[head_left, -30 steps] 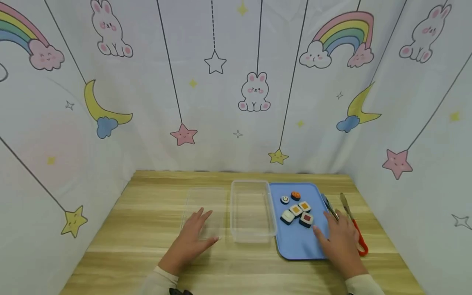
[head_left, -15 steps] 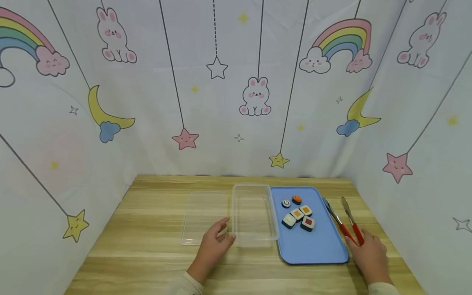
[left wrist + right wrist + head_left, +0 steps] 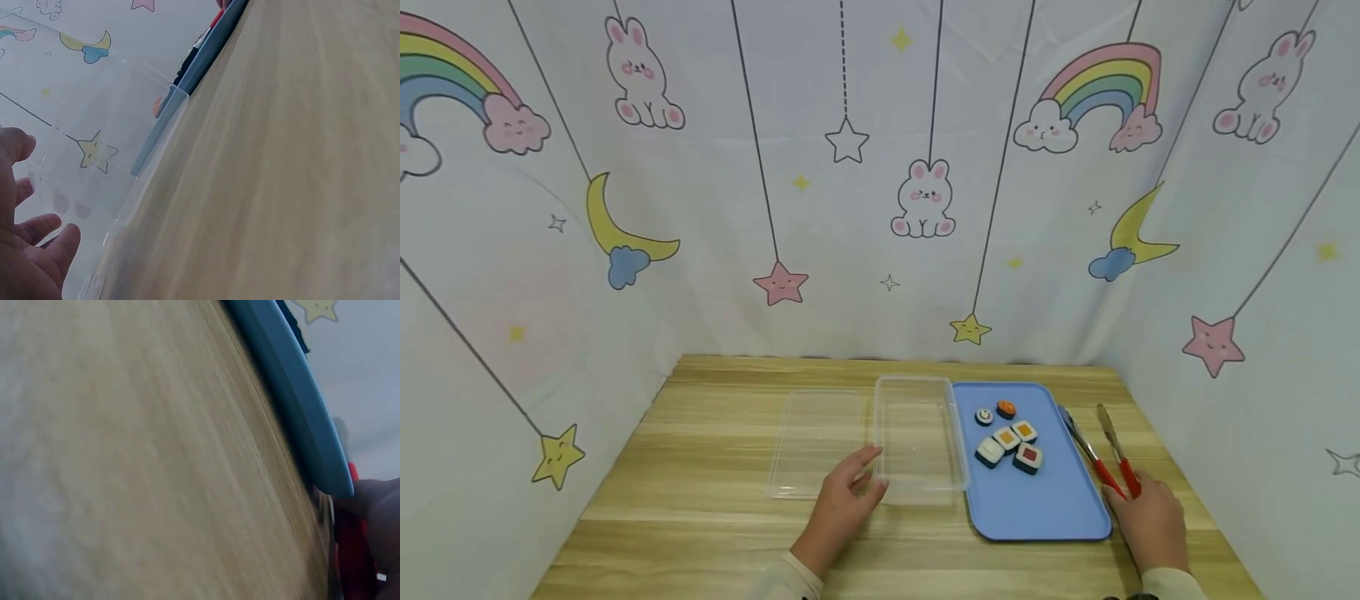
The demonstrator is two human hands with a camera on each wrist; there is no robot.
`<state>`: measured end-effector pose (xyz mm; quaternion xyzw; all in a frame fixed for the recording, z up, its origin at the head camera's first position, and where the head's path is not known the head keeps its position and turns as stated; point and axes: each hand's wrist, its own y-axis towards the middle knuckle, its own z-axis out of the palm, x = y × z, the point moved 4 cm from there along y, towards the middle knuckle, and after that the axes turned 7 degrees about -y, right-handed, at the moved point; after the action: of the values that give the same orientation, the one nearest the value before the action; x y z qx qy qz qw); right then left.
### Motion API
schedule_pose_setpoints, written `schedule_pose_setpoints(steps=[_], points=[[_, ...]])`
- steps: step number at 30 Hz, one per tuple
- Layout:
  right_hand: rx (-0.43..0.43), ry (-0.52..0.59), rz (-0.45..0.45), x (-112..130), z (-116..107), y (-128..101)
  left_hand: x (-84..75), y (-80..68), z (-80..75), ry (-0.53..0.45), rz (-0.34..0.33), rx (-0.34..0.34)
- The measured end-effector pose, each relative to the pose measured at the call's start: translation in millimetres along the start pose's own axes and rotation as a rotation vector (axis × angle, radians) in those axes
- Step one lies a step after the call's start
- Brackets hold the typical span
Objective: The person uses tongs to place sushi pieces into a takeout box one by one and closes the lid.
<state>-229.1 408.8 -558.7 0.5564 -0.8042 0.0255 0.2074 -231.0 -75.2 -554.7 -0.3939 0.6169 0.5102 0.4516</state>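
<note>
A clear plastic container [image 3: 921, 437] stands open on the wooden table [image 3: 700, 500], its flat clear lid [image 3: 816, 442] lying just to its left. My left hand [image 3: 861, 475] rests at the container's near left corner with its fingers relaxed; in the left wrist view the left hand [image 3: 31, 231] lies right beside the container [image 3: 119, 125]. A blue tray [image 3: 1037, 504] to the right carries several toy sushi pieces [image 3: 1007, 437]. Red-handled metal tongs [image 3: 1105, 454] lie right of the tray. My right hand [image 3: 1138, 492] grips their handles, and the right wrist view shows fingers [image 3: 378, 506] curled on the red handle [image 3: 353, 550].
Cartoon-printed white curtains [image 3: 880, 183] enclose the table on the back and both sides. Bare wood lies at the left and along the near edge. The tray's edge [image 3: 294, 387] runs close past my right hand.
My left hand slid right from the lid to the container's near corner. My right hand left the tray and moved right onto the tongs' handles. The head view shifted slightly.
</note>
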Motion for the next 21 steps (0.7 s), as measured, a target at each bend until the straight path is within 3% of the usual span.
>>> schedule_pose_setpoints(steps=[15,21], points=[[-0.112,0.167,0.082,-4,-7,-5,2.3,3.9,1.1,0.013,0.029,-0.024],[-0.068,0.181,0.073,12,-15,-1,5.3,3.7,0.9,-0.002,0.021,-0.016]])
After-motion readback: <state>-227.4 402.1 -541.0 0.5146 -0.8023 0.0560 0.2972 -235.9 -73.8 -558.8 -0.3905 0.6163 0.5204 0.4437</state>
